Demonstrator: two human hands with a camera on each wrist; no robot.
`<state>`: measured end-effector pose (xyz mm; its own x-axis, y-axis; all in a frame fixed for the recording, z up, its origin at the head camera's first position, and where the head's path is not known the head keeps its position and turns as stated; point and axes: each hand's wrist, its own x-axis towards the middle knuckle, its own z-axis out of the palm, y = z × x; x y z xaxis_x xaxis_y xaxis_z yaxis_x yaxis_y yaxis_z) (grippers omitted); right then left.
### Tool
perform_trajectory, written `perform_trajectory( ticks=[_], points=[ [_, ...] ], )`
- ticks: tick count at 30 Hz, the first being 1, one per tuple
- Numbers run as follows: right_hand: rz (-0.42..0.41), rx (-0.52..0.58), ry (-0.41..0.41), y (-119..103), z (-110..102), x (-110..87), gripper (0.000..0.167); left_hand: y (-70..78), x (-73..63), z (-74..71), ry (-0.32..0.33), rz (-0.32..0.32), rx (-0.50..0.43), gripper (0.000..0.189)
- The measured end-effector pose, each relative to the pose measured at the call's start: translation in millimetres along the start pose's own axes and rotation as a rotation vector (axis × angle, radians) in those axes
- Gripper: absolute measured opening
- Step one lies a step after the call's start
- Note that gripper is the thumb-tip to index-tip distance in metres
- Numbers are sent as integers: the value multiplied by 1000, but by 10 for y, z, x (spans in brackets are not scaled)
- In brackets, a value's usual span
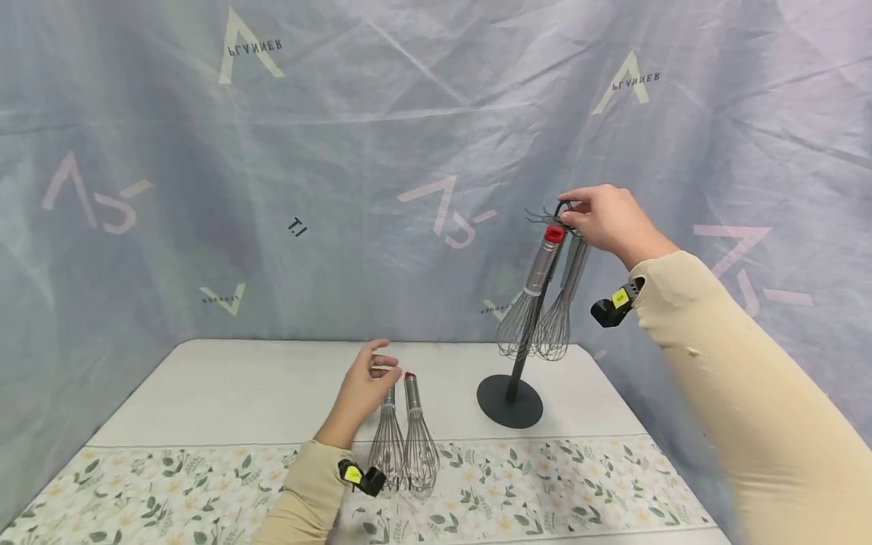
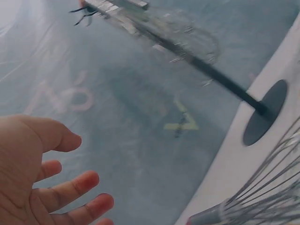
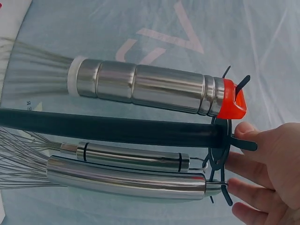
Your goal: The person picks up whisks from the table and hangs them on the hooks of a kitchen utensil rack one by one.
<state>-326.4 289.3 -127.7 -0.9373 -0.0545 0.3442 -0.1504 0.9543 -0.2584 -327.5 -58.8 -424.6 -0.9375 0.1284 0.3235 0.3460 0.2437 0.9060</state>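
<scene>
My right hand (image 1: 606, 219) is at the top of a black hanging stand (image 1: 512, 378), thumb and fingertips pinching its hook ring (image 3: 220, 157). Three metal whisks hang there: a whisk with a red end (image 3: 159, 87) on one side of the pole, a slim whisk (image 3: 136, 157) and a thicker whisk (image 3: 126, 180) on the other. Lower down, my left hand (image 1: 364, 382) hovers with loosely bent fingers and nothing in them. Near it on the table lie two more whisks, one with a red tip (image 1: 415, 416) and another (image 1: 387, 435) whose handle end the hand partly hides.
The stand's round black base (image 1: 490, 405) sits on the white table (image 1: 259, 386) toward the back right. A floral runner (image 1: 197, 484) crosses the front of the table under the lying whisks' wires. A grey printed curtain (image 1: 354, 166) hangs behind.
</scene>
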Motion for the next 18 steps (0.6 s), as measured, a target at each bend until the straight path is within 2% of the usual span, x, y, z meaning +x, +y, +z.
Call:
perform_trajectory(
  ticks=[4,8,18],
  points=[
    [8,21,-15,25,-26,-3,49,11,0,-174,23,-38,-3,57],
    [-3,16,-16,40,-61,-1,49,1,24,-279,34,-51,-8,56],
    [30,62,-85,47,-99,22,49,-22,28,-357,69,-72,-29,55]
  ],
)
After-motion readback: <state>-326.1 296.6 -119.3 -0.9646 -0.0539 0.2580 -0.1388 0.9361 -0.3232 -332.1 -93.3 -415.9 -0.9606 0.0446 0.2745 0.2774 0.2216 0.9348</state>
